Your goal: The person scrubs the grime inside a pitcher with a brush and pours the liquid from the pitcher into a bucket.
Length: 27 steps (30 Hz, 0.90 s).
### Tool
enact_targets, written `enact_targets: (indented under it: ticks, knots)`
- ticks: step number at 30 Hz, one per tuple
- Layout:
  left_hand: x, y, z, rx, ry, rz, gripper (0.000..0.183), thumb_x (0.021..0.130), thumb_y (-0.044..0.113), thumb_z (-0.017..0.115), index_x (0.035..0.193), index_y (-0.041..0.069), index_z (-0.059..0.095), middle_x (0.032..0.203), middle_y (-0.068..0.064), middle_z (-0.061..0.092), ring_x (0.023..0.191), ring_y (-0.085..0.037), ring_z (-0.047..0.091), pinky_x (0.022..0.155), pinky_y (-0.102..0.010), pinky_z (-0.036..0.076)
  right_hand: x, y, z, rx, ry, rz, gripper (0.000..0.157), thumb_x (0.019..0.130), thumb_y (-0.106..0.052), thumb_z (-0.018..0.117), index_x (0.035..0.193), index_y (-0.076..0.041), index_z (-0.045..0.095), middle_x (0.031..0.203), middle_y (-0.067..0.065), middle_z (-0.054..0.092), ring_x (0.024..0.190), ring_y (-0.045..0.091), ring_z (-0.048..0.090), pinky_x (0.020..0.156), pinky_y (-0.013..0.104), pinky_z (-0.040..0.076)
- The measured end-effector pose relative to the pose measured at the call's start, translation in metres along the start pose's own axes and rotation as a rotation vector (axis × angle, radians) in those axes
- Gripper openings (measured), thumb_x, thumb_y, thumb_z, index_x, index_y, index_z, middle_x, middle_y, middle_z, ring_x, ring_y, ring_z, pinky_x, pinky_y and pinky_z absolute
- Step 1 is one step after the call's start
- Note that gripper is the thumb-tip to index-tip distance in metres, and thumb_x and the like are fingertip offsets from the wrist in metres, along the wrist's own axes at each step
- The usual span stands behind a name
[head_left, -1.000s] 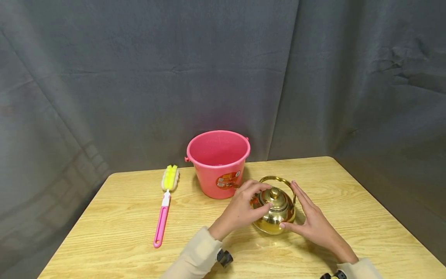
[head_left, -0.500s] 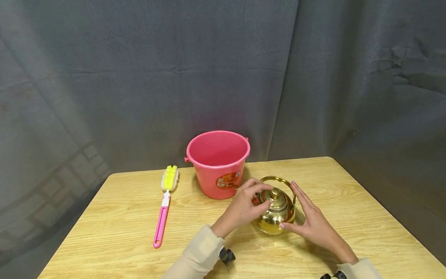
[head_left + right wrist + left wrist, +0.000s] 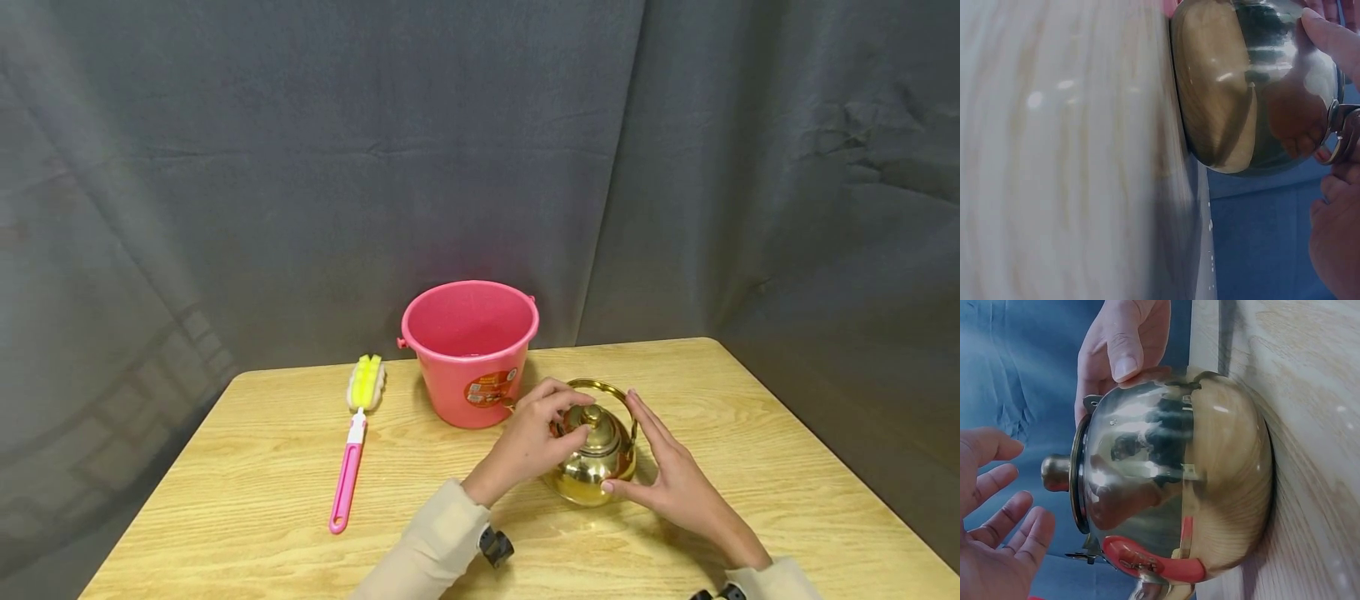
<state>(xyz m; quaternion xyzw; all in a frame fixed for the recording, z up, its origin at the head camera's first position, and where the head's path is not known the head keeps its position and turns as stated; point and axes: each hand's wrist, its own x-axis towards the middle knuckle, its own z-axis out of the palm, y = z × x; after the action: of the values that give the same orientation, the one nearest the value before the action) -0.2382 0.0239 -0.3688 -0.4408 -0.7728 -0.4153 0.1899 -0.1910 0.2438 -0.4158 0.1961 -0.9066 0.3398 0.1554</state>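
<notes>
A shiny brass-coloured kettle (image 3: 588,479) stands upright on the table, its arched handle (image 3: 596,385) raised and its knobbed lid in place. My left hand (image 3: 536,429) is at the lid knob (image 3: 592,415), thumb and forefinger spread on either side of it. In the left wrist view a gap shows between those fingertips (image 3: 1013,447) and the knob. My right hand (image 3: 675,479) holds the kettle's right side, its thumb (image 3: 1125,362) on the body and its fingers along the handle's base. The spout (image 3: 1150,584) is mostly hidden behind my left hand in the head view.
A pink bucket (image 3: 442,379) with an orange label stands behind and left of the kettle. Further left lies a bottle brush (image 3: 348,483) with a pink handle and yellow sponge head. Dark grey cloth (image 3: 375,167) hangs behind the wooden table (image 3: 247,500).
My left hand has moved slightly right, bringing its fingertips nearer the lid knob. The right hand and the kettle keep their places.
</notes>
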Motion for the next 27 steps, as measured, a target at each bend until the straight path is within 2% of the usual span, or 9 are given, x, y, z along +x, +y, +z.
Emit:
enact_targets:
  ticks: [9,14,21,27]
  knots:
    - [0.003,0.000,0.004,0.022,-0.020,-0.013,0.030,0.079,0.016,0.064,0.109,0.013,0.060,0.103,0.004,0.051,0.080,-0.008,0.051,0.068,-0.012,0.042,0.001,0.001,0.002,0.023,0.006,0.005,0.109,0.062,-0.037,0.079,0.143,-0.026,0.007,0.147,-0.003,0.008,0.128,0.031,0.018,0.088,0.063,0.025]
    - [0.006,-0.001,0.006,0.019,-0.018,-0.013,0.028,0.079,0.015,0.064,0.106,0.014,0.061,0.102,0.005,0.052,0.083,-0.008,0.052,0.069,-0.012,0.043,0.001,0.000,0.001,0.004,-0.001,0.011,0.107,0.063,-0.040,0.077,0.143,-0.026,0.007,0.147,-0.005,0.008,0.128,0.027,0.018,0.088,0.060,0.027]
    - [0.010,0.000,0.009,0.021,-0.032,-0.020,0.028,0.078,0.014,0.065,0.106,0.013,0.061,0.102,0.005,0.052,0.087,-0.006,0.052,0.071,-0.012,0.043,0.000,0.000,0.001,-0.002,0.006,0.008,0.107,0.063,-0.040,0.077,0.143,-0.025,0.007,0.147,0.002,0.011,0.128,0.028,0.019,0.088,0.060,0.027]
    - [0.012,0.000,0.012,0.024,-0.035,-0.012,0.026,0.078,0.013,0.065,0.104,0.012,0.063,0.102,0.004,0.053,0.088,-0.005,0.051,0.072,-0.011,0.042,0.000,0.001,0.001,0.002,0.003,0.015,0.108,0.063,-0.042,0.077,0.143,-0.026,0.007,0.146,-0.001,0.011,0.128,0.029,0.020,0.089,0.059,0.027]
